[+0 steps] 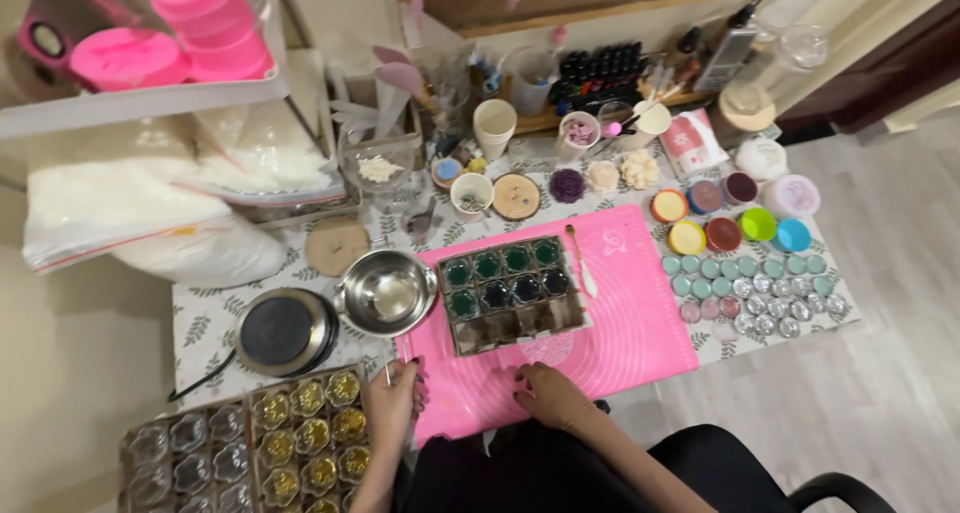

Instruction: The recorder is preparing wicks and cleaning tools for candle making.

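Note:
My left hand [392, 401] rests at the near left edge of a pink silicone mat [640, 313], fingers curled around a thin pale stick that points up toward a steel pot [388, 291]. My right hand [548, 393] lies flat on the mat's near edge, holding nothing. On the mat sits a tray of small square cups [510, 293], most filled with dark green wax, the near row unfilled. A slim spatula [580, 263] lies right of the tray.
A tray of gold and clear flower-shaped cups [250, 443] sits at the near left beside a round hot plate [285, 331]. Small round tins and coloured pots [750, 273] fill the right side. Bags of white flakes [150, 213], cups, jars and bottles crowd the back.

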